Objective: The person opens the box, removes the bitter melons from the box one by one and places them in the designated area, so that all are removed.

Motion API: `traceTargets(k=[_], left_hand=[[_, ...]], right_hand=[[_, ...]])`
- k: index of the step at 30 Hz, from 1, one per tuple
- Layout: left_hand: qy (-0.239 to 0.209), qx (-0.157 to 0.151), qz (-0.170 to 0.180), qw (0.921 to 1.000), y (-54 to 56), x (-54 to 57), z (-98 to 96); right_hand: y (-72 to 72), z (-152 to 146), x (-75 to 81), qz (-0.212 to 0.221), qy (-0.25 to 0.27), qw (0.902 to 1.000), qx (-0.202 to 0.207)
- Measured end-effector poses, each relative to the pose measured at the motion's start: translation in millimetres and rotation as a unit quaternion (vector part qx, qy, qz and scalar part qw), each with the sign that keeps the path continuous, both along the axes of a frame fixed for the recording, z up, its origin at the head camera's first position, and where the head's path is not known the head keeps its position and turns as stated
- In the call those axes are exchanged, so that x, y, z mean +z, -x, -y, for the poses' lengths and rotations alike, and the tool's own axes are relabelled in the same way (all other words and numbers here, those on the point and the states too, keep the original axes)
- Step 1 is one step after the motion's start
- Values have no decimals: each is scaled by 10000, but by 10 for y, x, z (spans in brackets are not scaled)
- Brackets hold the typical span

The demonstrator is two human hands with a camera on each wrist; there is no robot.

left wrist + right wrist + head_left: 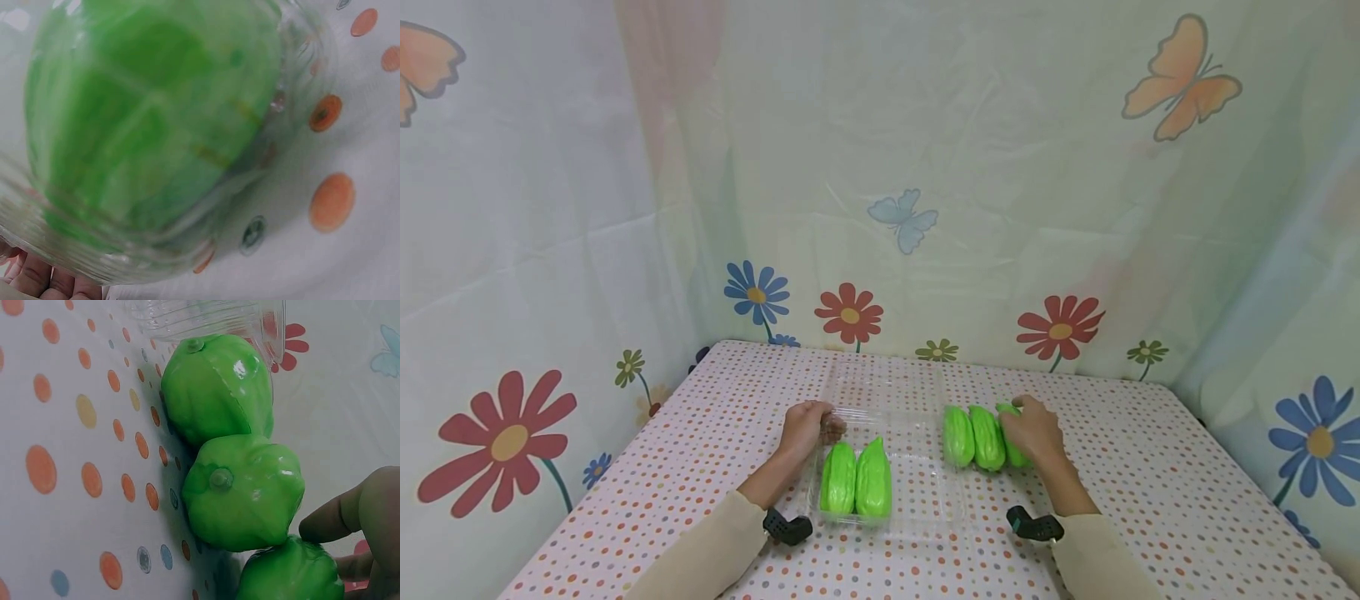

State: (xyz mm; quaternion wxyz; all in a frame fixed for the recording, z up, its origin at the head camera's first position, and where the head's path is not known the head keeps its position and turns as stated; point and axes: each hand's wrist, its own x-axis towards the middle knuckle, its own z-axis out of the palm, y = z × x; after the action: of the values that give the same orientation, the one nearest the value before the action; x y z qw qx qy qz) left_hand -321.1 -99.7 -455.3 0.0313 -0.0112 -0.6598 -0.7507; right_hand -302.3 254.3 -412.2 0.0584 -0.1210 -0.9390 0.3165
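A clear plastic container with two long, ribbed, glossy green vegetables lying in its left part stands before me. At its far left corner my left hand holds the edge with curled fingers; in the left wrist view the fingertips show below the clear wall. Right of the container, more green vegetables lie side by side. My right hand grips the rightmost green vegetable, thumb and fingers about it. Part of that vegetable is hidden by the hand.
The container's clear lid lies folded back behind it. A dotted cloth covers the table. Flowered curtains stand close behind and at both sides. Each wrist carries a black camera.
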Motion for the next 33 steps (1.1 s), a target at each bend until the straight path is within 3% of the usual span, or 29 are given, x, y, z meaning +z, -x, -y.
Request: traceTargets(k=[12, 33], left_hand=[[-57, -46, 11, 10000, -3, 2, -1], [-6, -68, -43, 10000, -12, -5, 9]], right_hand=[[-13, -21, 1, 286, -31, 9996, 48], [-11, -41, 3, 247, -90, 9996, 86]])
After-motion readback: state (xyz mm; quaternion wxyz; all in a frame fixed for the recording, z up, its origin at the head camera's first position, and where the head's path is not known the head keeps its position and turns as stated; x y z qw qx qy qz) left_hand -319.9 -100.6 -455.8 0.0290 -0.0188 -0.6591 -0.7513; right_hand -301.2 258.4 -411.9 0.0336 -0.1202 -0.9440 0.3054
